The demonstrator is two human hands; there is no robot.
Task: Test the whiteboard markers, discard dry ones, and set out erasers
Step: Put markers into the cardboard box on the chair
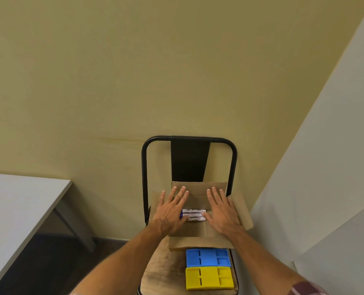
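An open cardboard box (200, 237) sits on a chair seat, its flaps spread outward. Inside lie a few white whiteboard markers (194, 214), one with a blue cap. My left hand (172, 208) is flat over the box's left side, fingers straight and spread, thumb beside the markers. On the box's right side my right hand (220, 209) lies flat with straight fingers, its thumb touching the markers' right ends. A blue eraser (207, 257) and a yellow eraser (208, 277) lie side by side on the seat in front of the box.
The black metal-framed chair (144, 167) stands against a yellow wall. A grey table (17, 205) is at the left. A white panel (325, 167), perhaps a whiteboard, slants along the right. Dark floor shows under the table.
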